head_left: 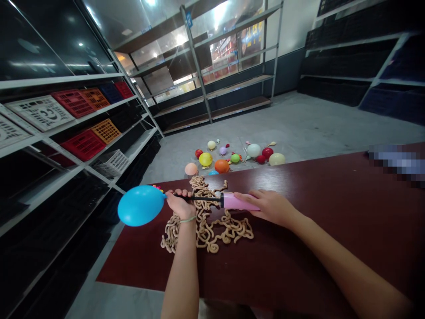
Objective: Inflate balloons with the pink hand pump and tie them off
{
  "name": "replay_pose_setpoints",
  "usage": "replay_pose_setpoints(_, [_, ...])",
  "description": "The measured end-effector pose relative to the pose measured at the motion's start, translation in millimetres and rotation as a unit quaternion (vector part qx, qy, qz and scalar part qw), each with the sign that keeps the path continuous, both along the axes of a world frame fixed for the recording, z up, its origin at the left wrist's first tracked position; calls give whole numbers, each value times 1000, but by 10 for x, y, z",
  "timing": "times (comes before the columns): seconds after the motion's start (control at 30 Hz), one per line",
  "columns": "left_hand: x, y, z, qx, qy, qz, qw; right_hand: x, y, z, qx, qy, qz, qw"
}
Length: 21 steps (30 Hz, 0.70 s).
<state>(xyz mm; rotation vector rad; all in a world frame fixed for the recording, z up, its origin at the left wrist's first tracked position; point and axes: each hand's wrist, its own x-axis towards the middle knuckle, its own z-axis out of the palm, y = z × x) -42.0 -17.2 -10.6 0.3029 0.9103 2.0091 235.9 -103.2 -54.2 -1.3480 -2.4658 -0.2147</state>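
A: Big stuff first. Shelving racks fill the left of the frame with red, orange and white crates; more racks upper centre.

B: Dark red desk takes the lower right. Floor beyond it has a scatter of inflated balloons, mid-frame.

A: On the desk, centre: a tangled beige rope-like pile. Over it lies the pink hand pump, black rod drawn out to the left.

B: Blue balloon, partly inflated, left of centre, hanging past the desk edge at the pump's nozzle end.

A: Grips? Left hand is closed around the nozzle and balloon neck. Right hand is wrapped on the pink barrel, resting on the desk.

B: Risks, my guess: if the left pinch loosens, the neck slips off and the air escapes. Overfill could pop it. The rod could also snag the tangled pile underneath.
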Motion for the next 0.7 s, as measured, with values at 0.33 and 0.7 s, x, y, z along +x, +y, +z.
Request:
replay_pose_setpoints(0.33, [565, -171, -117, -5, 48, -82, 995, -357, -135, 4, -1, 5, -50, 999])
replay_pose_setpoints(0.7, [240, -12, -83, 10, 59, -47, 997, -77, -14, 14, -8, 11, -2, 1000])
